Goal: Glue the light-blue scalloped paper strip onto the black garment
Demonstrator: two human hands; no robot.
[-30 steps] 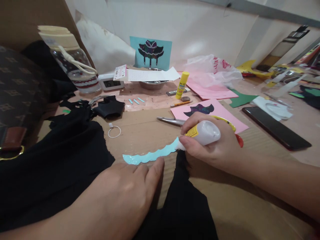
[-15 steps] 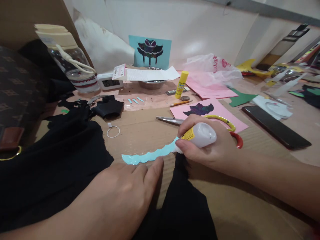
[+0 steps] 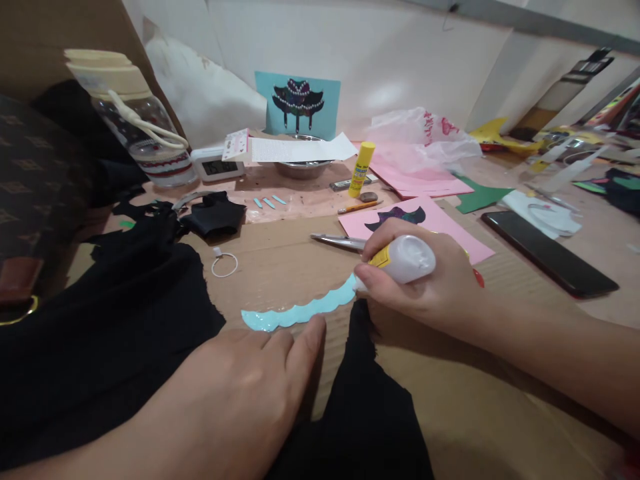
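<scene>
A light blue strip with wavy edges lies on the cardboard, wet and shiny at its left end. My right hand is wrapped around a clear glue bottle with a yellow label, tipped so its nozzle is at the strip's right end. Along the strip's lower edge rests my left hand, laid low with its thumb stretched out; its other fingertips are partly hidden. Scissors lie behind my right hand, which covers most of their handles. Black cloth spreads between and beneath my hands.
More black cloth covers the left side. A pink card, pencil, glue stick, white ring and phone lie around. Behind stand a bottle, small clock, metal bowl and blue card.
My right hand and the glue bottle have shifted slightly right, showing more of the strip's right end. My left hand stays nearly in place.
</scene>
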